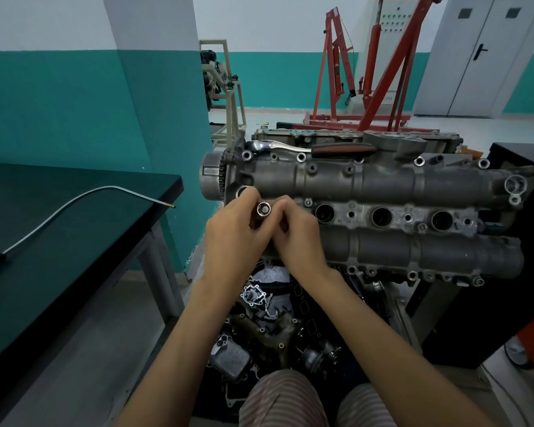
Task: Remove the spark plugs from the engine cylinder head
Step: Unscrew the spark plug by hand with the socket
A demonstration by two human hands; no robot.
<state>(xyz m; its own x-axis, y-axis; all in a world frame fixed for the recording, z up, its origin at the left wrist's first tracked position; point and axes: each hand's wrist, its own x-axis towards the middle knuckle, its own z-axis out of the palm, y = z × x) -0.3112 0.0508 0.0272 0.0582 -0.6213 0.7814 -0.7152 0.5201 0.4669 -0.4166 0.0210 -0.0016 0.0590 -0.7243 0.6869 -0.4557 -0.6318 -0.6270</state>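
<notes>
Surface [74, 217]: dark top at far left, carrying a bent metal tube [74, 198].
Left hand [233, 238]: grip clamped round a chrome socket [263, 208], its open end tilted up toward the camera, just in front of the leftmost plug well.
Right hand [299, 238]: touching the left, fingers curled and pinching the same socket from the other side.
Cylinder head [383, 186]: lying across the stand; three open plug wells [381, 216] run rightward from the hands (the fourth is hidden behind them).
Spark plugs: none visible; whether one sits inside the socket or down a well cannot be told.
Ratchet [309, 147]: resting on the head's far edge, well apart from both hands.
Step in hand: likely handling the plug socket at the first well, either freeing a plug from it or readying it.
Next move: probably calls for seating the socket squarely down a well and fetching the ratchet to turn it.
</notes>
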